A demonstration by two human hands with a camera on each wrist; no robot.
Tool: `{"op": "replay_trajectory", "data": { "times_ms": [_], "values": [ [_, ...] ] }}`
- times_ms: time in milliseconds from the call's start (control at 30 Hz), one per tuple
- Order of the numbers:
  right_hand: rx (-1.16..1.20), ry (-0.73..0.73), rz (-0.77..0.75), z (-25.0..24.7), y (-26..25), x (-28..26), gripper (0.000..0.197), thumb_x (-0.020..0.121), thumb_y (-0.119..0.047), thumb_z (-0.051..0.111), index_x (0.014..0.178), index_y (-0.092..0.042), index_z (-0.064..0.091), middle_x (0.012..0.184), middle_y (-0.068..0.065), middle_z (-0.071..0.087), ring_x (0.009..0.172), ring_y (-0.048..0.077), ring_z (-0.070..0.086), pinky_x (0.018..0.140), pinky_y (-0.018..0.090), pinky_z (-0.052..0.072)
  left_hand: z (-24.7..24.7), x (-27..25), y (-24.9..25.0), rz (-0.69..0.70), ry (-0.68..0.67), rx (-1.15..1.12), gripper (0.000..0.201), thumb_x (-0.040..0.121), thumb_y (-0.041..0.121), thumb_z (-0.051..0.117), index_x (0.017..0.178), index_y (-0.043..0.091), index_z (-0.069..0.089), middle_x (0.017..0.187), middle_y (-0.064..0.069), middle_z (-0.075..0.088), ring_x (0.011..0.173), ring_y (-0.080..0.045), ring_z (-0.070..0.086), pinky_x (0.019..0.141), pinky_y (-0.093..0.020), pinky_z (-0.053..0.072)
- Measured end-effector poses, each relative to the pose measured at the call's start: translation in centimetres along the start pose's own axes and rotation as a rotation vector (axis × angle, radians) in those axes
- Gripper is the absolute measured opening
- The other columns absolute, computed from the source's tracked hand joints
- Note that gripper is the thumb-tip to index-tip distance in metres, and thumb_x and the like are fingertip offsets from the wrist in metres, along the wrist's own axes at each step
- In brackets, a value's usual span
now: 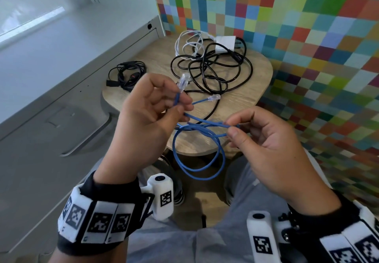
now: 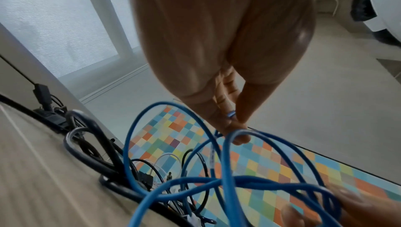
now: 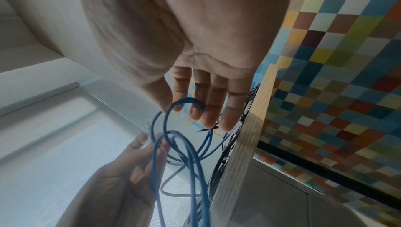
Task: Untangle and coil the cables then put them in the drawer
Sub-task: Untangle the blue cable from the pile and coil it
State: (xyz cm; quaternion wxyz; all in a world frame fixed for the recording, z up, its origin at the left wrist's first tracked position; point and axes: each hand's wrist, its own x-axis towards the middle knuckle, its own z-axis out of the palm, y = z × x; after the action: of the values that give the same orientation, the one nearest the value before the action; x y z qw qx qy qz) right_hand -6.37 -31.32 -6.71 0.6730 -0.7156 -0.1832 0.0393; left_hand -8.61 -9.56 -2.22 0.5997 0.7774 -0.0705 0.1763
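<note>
The head camera looks forward and steeply down from above onto the round light-wood worktop (image 1: pixel 252 90), with the thin blue network cable (image 1: pixel 200 170) close below it. The left wrist camera sits very near the left hand (image 2: pixel 217 45), low at worktop level, facing along the fingers toward the wall of many-coloured squares (image 2: pixel 282 165). The right wrist camera looks along the right hand (image 3: pixel 190 33) from below the worktop's edge; all three views share the blue cable and that wall.
</note>
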Motion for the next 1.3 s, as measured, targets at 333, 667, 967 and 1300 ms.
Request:
{"op": "replay_trajectory", "data": {
  "times_ms": [333,667,967,1300],
  "values": [
    [0.143,0.105,-0.022,-0.2,0.0,0.4,0.006,0.088,-0.015,0.072,0.092,-0.017,0.068,0.104,-0.001,0.077,0.097,0.017,0.076,0.082,0.025,0.060,-0.2,0.1,-0.4,-0.003,0.122,0.231,0.026,0.094,0.005,0.072,0.114,0.019,0.064,0.104,-0.004,0.074,0.088,-0.016,0.073,0.081,-0.032,0.061],
    [0.142,0.217,-0.008,-0.5,0.0,0.7,0.011,0.088,-0.035,0.068,0.091,-0.025,0.067,0.093,0.009,0.077,0.081,0.026,0.075,0.075,0.039,0.063,-0.2,0.1,-0.7,-0.067,0.016,0.317,0.002,0.093,0.018,0.064,0.092,0.019,0.065,0.076,0.006,0.070,0.071,-0.018,0.070,0.070,-0.039,0.058],
    [0.173,0.187,0.005,-0.3,-0.3,0.7,0.003,0.095,-0.022,0.065,0.096,-0.020,0.064,0.084,0.010,0.077,0.053,0.021,0.063,0.054,0.027,0.055,0.6,-0.2,-0.1,-0.147,-0.195,0.598,0.079,0.075,0.057,0.079,0.145,0.044,0.045,0.099,0.023,0.071,0.107,0.011,0.058,0.089,0.001,0.032],
    [0.149,0.175,0.008,-0.4,0.4,0.6,0.024,0.099,-0.003,0.065,0.108,-0.025,0.072,0.103,0.002,0.076,0.069,0.015,0.063,0.067,0.035,0.059,0.8,-0.1,-1.3,-0.215,-0.043,0.406,0.057,0.094,0.011,0.073,0.136,0.042,0.053,0.092,0.015,0.076,0.096,-0.005,0.071,0.079,-0.025,0.057]
  ]
}}
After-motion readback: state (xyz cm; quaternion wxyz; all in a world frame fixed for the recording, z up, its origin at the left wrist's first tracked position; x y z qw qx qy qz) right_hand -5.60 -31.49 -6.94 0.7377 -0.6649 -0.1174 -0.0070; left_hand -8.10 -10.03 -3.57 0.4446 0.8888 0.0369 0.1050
